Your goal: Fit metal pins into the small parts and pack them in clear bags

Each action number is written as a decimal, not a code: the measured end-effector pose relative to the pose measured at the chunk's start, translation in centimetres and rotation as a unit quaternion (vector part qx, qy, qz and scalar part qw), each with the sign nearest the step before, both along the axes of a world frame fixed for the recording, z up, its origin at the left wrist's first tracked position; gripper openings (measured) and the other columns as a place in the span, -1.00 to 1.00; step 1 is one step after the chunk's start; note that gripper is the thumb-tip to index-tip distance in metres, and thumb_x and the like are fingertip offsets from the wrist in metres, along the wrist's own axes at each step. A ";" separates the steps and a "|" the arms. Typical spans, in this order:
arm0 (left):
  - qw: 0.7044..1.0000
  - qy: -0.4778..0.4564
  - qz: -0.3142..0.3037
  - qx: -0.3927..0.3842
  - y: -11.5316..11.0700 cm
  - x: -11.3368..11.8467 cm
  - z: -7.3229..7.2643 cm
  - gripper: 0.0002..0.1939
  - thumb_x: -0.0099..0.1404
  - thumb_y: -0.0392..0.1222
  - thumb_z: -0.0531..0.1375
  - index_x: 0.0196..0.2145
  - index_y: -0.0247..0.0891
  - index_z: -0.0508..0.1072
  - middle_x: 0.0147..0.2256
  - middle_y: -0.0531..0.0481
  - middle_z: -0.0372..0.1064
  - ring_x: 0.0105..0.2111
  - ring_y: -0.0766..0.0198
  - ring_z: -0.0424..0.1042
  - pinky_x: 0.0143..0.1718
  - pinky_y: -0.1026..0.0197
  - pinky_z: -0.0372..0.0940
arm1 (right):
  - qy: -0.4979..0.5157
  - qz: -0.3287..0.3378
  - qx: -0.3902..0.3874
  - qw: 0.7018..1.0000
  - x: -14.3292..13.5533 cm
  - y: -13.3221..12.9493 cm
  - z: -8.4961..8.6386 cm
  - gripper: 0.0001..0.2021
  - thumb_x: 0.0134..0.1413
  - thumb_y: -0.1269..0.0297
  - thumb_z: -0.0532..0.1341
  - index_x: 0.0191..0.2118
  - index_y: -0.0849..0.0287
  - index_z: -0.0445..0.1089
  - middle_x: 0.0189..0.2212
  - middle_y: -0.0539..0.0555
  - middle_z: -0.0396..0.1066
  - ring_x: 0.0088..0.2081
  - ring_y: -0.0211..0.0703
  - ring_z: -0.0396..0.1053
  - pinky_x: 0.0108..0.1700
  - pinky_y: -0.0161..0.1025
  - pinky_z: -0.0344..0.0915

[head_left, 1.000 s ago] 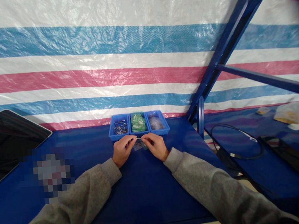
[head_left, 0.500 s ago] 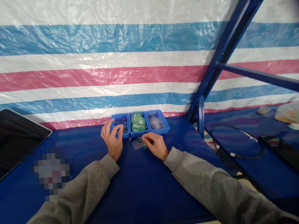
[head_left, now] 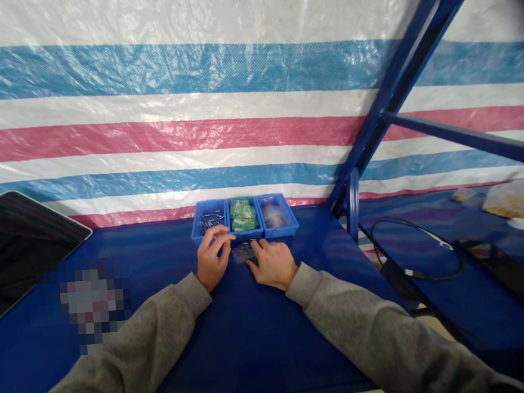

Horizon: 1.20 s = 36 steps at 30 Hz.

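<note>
Three joined blue bins stand at the back of the blue table. Thin metal pieces [head_left: 212,217] lie loose in the left bin [head_left: 195,228], green packets [head_left: 243,214] fill the middle one, and clear plastic bags [head_left: 273,215] the right one. My left hand [head_left: 210,263] is just in front of the left bin, its thumb and forefinger drawn together; anything between them is too small to make out. My right hand [head_left: 273,263] lies palm down with thumb and fingers apart, fingertips on a small clear bag [head_left: 241,253] holding small pieces. Its right part is covered.
A dark flat screen [head_left: 18,249] leans at the left, and a blurred-out patch [head_left: 92,298] lies nearer me. At the right, a blue metal frame [head_left: 353,205] rises beside a black cable [head_left: 429,276] and plastic bags [head_left: 513,200] on another blue surface.
My left hand has come down and right, from over the left bin to the table before it. My right hand has gone from a pinch to lying spread over the clear bag.
</note>
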State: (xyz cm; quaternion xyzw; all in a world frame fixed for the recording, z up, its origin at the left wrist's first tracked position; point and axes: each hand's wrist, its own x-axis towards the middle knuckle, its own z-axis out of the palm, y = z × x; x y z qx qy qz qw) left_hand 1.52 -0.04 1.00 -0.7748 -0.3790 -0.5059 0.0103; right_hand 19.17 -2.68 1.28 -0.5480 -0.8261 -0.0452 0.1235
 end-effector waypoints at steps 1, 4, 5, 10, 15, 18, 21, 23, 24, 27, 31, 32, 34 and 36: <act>1.000 0.009 -0.023 -0.007 -0.2 0.1 -0.1 -0.83 0.27 -0.35 0.06 -0.30 -0.26 0.44 -0.19 -0.09 0.32 -0.16 0.25 0.36 -0.10 0.17 0.28 | -0.006 0.000 -0.004 1.000 -0.1 0.0 0.0 -0.58 0.05 0.07 0.10 -0.04 0.25 0.23 -0.26 0.24 0.37 -0.32 0.03 0.40 -0.34 -0.16 0.23; 0.997 0.037 -0.064 -0.025 -0.6 0.3 -0.2 -0.82 0.27 -0.36 0.03 -0.31 -0.25 0.43 -0.22 -0.08 0.36 -0.23 0.28 0.38 -0.15 0.20 0.30 | -0.017 0.003 -0.009 1.000 -0.2 0.0 -0.1 -0.64 0.07 0.14 0.08 -0.06 0.25 0.24 -0.25 0.25 0.36 -0.33 0.01 0.40 -0.37 -0.18 0.23; 0.996 0.043 -0.071 -0.029 -0.6 0.3 -0.3 -0.82 0.27 -0.36 0.03 -0.31 -0.25 0.43 -0.22 -0.09 0.36 -0.24 0.29 0.39 -0.17 0.20 0.31 | -0.020 0.006 -0.008 1.000 -0.3 -0.1 -0.1 -0.68 0.07 0.17 0.07 -0.09 0.24 0.25 -0.26 0.24 0.37 -0.35 0.00 0.40 -0.38 -0.18 0.22; 0.996 0.043 -0.071 -0.035 -0.4 0.2 -0.4 -0.81 0.26 -0.37 0.03 -0.31 -0.26 0.43 -0.23 -0.09 0.38 -0.27 0.30 0.40 -0.19 0.22 0.33 | -0.027 0.043 -0.001 0.999 -0.4 -0.1 -0.3 -0.80 0.00 0.30 0.07 -0.22 0.22 0.31 -0.34 0.19 0.39 -0.42 -0.04 0.38 -0.40 -0.20 0.19; 0.996 0.041 -0.073 -0.037 -0.2 0.1 -0.4 -0.81 0.27 -0.36 0.02 -0.31 -0.25 0.43 -0.23 -0.08 0.38 -0.26 0.30 0.40 -0.19 0.22 0.33 | -0.015 0.087 0.018 0.996 -0.2 0.1 -0.7 -0.81 -0.05 0.40 0.09 -0.26 0.24 0.34 -0.37 0.17 0.39 -0.42 -0.12 0.35 -0.38 -0.24 0.15; 0.996 0.038 -0.071 -0.043 -0.2 0.1 -0.5 -0.81 0.27 -0.36 0.03 -0.31 -0.25 0.43 -0.23 -0.08 0.38 -0.25 0.29 0.39 -0.17 0.21 0.32 | 0.021 0.120 0.055 0.991 0.1 0.1 -1.1 -0.83 -0.05 0.43 0.09 -0.29 0.24 0.36 -0.41 0.14 0.38 -0.40 -0.14 0.33 -0.35 -0.25 0.14; 0.995 0.039 -0.068 -0.054 -0.3 0.1 -0.4 -0.81 0.28 -0.34 0.02 -0.27 -0.26 0.42 -0.23 -0.08 0.38 -0.21 0.28 0.39 -0.14 0.20 0.31 | 0.096 0.134 0.101 0.981 0.4 0.4 -1.6 -0.81 0.01 0.44 0.07 -0.25 0.21 0.37 -0.38 0.12 0.39 -0.37 -0.15 0.33 -0.31 -0.25 0.16; 0.995 0.041 -0.064 -0.066 -0.3 0.2 -0.4 -0.81 0.29 -0.31 0.02 -0.22 -0.25 0.41 -0.21 -0.09 0.38 -0.23 0.28 0.39 -0.18 0.23 0.32 | 0.171 0.121 0.114 0.971 0.6 0.7 -2.0 -0.79 0.08 0.45 0.04 -0.20 0.19 0.36 -0.34 0.11 0.40 -0.39 -0.19 0.33 -0.29 -0.28 0.19; 0.994 0.042 -0.063 -0.073 -0.3 0.3 -0.4 -0.80 0.30 -0.30 0.02 -0.18 -0.25 0.40 -0.20 -0.09 0.37 -0.27 0.29 0.40 -0.22 0.24 0.33 | 0.216 0.110 0.112 0.964 0.7 0.9 -2.2 -0.77 0.12 0.46 0.01 -0.19 0.18 0.36 -0.32 0.10 0.40 -0.37 -0.21 0.34 -0.28 -0.29 0.21; 0.992 0.046 -0.061 -0.096 -0.4 0.5 -0.4 -0.77 0.31 -0.25 0.03 -0.10 -0.25 0.36 -0.15 -0.10 0.35 -0.44 0.38 0.37 -0.32 0.29 0.34 | 0.348 0.083 0.116 0.927 0.8 1.5 -2.5 -0.76 0.19 0.43 -0.04 -0.21 0.17 0.36 -0.30 0.10 0.41 -0.27 -0.19 0.37 -0.21 -0.29 0.27; 0.991 0.045 -0.067 -0.111 -0.3 0.6 -0.5 -0.73 0.30 -0.18 0.06 -0.05 -0.25 0.32 -0.13 -0.11 0.34 -0.55 0.45 0.29 -0.42 0.31 0.34 | 0.436 0.095 0.128 0.885 0.8 1.7 -2.2 -0.75 0.21 0.41 -0.05 -0.22 0.15 0.37 -0.30 0.12 0.40 -0.20 -0.15 0.36 -0.12 -0.22 0.30; 0.990 0.047 -0.071 -0.113 -0.3 0.6 -0.5 -0.71 0.29 -0.17 0.07 -0.04 -0.24 0.32 -0.11 -0.12 0.33 -0.56 0.45 0.28 -0.43 0.31 0.34 | 0.446 0.100 0.130 0.880 0.9 1.6 -2.1 -0.75 0.22 0.40 -0.05 -0.22 0.14 0.37 -0.29 0.12 0.39 -0.19 -0.15 0.36 -0.11 -0.20 0.30; 0.989 0.050 -0.078 -0.116 -0.2 0.6 -0.6 -0.67 0.29 -0.14 0.09 0.00 -0.23 0.30 -0.07 -0.14 0.31 -0.57 0.46 0.28 -0.44 0.30 0.35 | 0.459 0.105 0.134 0.872 1.0 1.4 -1.9 -0.76 0.22 0.40 -0.04 -0.21 0.14 0.37 -0.27 0.13 0.38 -0.17 -0.14 0.35 -0.11 -0.19 0.31; 0.988 0.052 -0.084 -0.119 -0.1 0.5 -0.7 -0.62 0.28 -0.12 0.10 0.03 -0.22 0.27 -0.02 -0.16 0.28 -0.57 0.47 0.29 -0.43 0.30 0.36 | 0.468 0.110 0.132 0.867 1.0 1.3 -2.0 -0.76 0.22 0.39 -0.03 -0.21 0.14 0.38 -0.26 0.13 0.36 -0.19 -0.15 0.35 -0.13 -0.19 0.31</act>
